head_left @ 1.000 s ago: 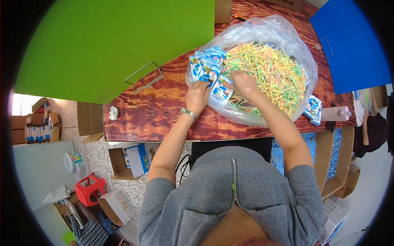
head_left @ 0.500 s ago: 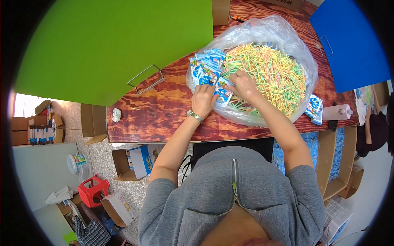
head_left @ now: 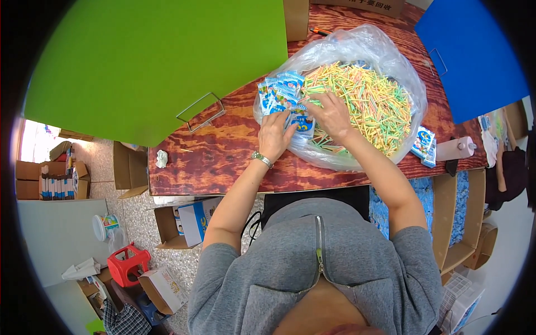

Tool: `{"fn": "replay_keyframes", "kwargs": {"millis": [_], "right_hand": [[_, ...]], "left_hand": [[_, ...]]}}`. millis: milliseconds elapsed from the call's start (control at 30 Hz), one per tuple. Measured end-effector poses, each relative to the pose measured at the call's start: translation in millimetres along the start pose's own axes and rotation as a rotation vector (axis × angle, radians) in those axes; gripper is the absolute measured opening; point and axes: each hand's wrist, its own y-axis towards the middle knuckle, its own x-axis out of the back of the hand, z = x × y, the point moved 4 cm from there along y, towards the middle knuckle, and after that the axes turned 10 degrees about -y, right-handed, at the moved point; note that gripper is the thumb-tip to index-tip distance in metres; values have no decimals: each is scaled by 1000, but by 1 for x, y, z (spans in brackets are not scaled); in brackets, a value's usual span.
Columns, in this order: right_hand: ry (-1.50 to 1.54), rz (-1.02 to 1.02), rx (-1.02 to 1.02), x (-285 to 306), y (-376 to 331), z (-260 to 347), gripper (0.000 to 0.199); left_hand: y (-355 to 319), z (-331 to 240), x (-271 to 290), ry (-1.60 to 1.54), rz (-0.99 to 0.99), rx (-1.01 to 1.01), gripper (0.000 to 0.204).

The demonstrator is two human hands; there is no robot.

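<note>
A small blue-and-white packet [head_left: 301,127] lies between my hands at the near left rim of a large clear plastic bag [head_left: 357,47]. My left hand [head_left: 272,137], with a metal watch on its wrist, has its fingers closed on the packet's left side. My right hand [head_left: 331,118] is over the packet's right edge, its fingers curled together; what they pinch, if anything, is hidden. Several more such packets [head_left: 286,84] are piled just beyond my left hand. Thin pastel sticks [head_left: 368,100], yellow, green and pink, fill the bag to the right.
A green panel [head_left: 162,56] with a wire handle stands at the left, a blue panel [head_left: 474,56] at the right. Two packets [head_left: 424,144] and a pale pink bottle [head_left: 455,149] lie on the red wood-grained table [head_left: 223,162]. A crumpled tissue [head_left: 161,158] sits near its left end.
My right hand's fingers have moved slightly up and left, to the packet's upper edge. The left hand stays at the packet. The whole view has shifted a little.
</note>
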Motion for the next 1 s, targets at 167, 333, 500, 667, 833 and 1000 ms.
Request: {"fn": "replay_keyframes", "kwargs": {"millis": [167,333,500,667,833,1000], "right_hand": [[-61,-53,20,8,3,-3,32],[365,127,-131,29,18,-11,17],[610,170,-257,63,28,-20,17],[609,191,-213,97,29,-15,17],[575,46,-76,115,15,-16,16],[774,200,-231,112,10,-29,20]], "left_hand": [[8,-11,-1,-22,-34,-25,40],[12,8,-7,-438,140,182,22],[19,-26,-8,-1046,181,386,18],[18,-46,-6,-1051,209,374,16],[22,-56,-2,-780,144,155,21],[20,-67,-6,-702,213,146,23]]}}
